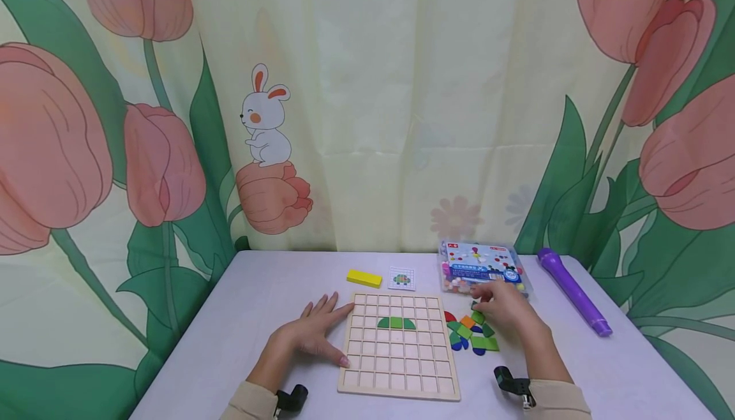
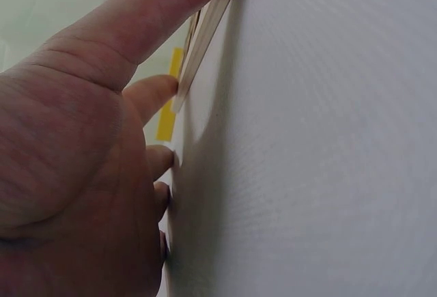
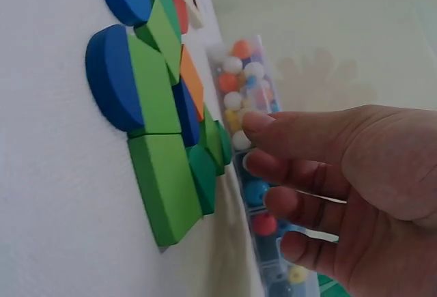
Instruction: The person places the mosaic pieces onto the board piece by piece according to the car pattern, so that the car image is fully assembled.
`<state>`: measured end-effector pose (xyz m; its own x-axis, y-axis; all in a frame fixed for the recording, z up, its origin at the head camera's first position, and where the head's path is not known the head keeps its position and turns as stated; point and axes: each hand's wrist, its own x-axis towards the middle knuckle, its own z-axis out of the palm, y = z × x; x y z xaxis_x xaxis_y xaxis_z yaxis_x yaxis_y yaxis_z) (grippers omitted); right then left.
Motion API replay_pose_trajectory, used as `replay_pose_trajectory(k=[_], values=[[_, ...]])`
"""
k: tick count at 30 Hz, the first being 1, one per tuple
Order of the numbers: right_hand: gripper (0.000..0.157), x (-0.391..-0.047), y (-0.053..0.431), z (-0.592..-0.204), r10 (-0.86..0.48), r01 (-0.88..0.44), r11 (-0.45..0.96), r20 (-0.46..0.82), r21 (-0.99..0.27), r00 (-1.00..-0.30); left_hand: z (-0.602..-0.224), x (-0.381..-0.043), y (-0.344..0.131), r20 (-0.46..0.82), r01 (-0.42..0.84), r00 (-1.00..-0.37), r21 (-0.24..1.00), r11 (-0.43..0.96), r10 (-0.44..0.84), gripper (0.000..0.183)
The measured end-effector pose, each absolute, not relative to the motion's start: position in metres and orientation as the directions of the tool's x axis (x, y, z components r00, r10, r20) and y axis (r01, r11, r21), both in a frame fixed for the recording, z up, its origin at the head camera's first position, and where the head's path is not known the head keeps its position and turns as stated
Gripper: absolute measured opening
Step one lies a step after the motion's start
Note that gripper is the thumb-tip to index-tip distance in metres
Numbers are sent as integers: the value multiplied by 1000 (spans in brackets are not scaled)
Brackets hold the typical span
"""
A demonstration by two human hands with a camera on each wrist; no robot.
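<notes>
A wooden grid board (image 1: 397, 387) lies on the table. In its upper part sit a light green square (image 1: 396, 323) and two dark green rounded pieces, one on each side. My left hand (image 1: 312, 330) is spread at the board's left edge, thumb and index finger touching the frame. To the right of the board is a pile of colored pieces: light green blocks (image 3: 164, 191), blue rounded pieces (image 3: 113, 78), an orange piece (image 3: 192, 82), dark green and red ones. My right hand (image 1: 505, 305) hovers over the pile's far end, fingers loosely bent; nothing shows between them in the right wrist view.
Behind the board lie a yellow block (image 1: 364, 278) and a small card with a printed pattern (image 1: 402, 278). A clear plastic box of beads (image 1: 482, 267) stands beyond the pile. A purple stick (image 1: 574, 292) lies at the right. A printed curtain (image 1: 373, 120) hangs behind the table.
</notes>
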<state>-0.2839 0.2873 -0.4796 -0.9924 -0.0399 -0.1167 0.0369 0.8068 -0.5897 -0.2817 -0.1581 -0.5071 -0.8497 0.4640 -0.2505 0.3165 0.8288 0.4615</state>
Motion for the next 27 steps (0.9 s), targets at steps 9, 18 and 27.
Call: replay_pose_trajectory(k=[9, 18, 27], values=[[19, -291, 290, -497, -27, 36, 809, -99, -587, -995, -507, -281, -157, -248, 316, -852, 459, 831, 461, 121], [13, -292, 286, -501, -17, 33, 812, -80, -583, -997, -507, -281, -158, -253, 314, -849, 464, 828, 464, 121], [13, -294, 281, -500, -17, 50, 775, -99, -630, -995, -508, -282, -159, -252, 317, -847, 466, 826, 467, 121]])
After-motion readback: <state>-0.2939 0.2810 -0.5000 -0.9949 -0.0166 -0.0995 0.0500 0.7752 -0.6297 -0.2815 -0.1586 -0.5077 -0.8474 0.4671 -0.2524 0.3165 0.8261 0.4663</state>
